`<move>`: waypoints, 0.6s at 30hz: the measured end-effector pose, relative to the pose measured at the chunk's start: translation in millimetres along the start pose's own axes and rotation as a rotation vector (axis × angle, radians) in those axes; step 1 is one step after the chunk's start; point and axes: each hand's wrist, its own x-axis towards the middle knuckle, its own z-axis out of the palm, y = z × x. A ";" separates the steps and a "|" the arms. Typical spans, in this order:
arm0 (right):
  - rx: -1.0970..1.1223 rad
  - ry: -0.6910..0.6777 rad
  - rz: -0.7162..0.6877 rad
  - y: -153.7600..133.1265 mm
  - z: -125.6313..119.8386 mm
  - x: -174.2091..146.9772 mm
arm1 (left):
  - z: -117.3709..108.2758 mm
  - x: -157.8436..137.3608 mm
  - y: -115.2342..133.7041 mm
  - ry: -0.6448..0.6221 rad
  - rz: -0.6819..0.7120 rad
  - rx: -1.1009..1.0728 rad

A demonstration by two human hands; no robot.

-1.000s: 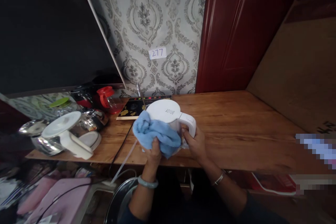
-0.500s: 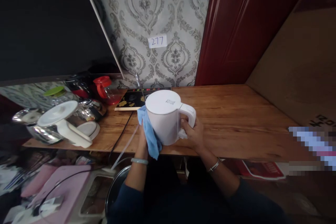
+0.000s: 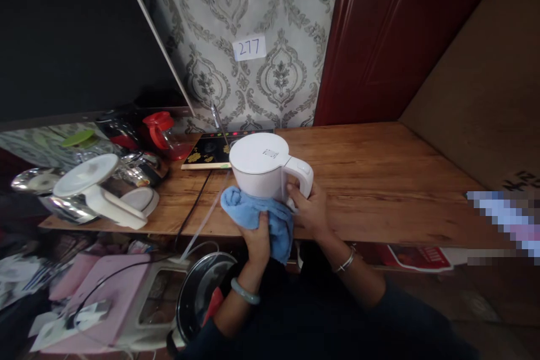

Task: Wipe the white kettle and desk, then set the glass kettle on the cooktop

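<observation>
A white electric kettle (image 3: 259,160) with its lid closed is held up above the front part of the wooden counter. My right hand (image 3: 310,208) is wrapped round its handle, on the right side. In my left hand (image 3: 256,239) is a blue cloth (image 3: 278,230), pressed against the lower front of the kettle and hiding its base. The left thumb lies over the cloth; the other fingers are mostly hidden.
A black hob (image 3: 206,152) lies behind the kettle. To the left stand a white-handled kettle (image 3: 86,180), a red-lidded jug (image 3: 162,132) and other kettles. A large dark screen (image 3: 84,34) overhangs them. Below the counter (image 3: 358,180) is a pot (image 3: 202,287).
My left hand has moved the cloth from the kettle's left side round to its lower front. My right hand keeps its hold on the handle. The view has shifted slightly.
</observation>
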 end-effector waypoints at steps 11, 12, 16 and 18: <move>0.073 -0.114 -0.024 -9.0 17.8 -39.2 | -3.1 7.1 13.6 -0.080 0.122 -0.009; 0.074 -0.119 -0.030 -8.0 17.3 -40.2 | -4.2 -0.2 11.3 -0.074 0.158 0.011; 0.092 -0.194 -0.048 -0.7 5.1 -46.2 | -19.6 -22.0 9.9 -0.247 0.296 0.032; 0.086 -0.230 -0.083 2.5 -6.2 -52.2 | -30.0 -26.2 16.5 -0.347 0.306 0.028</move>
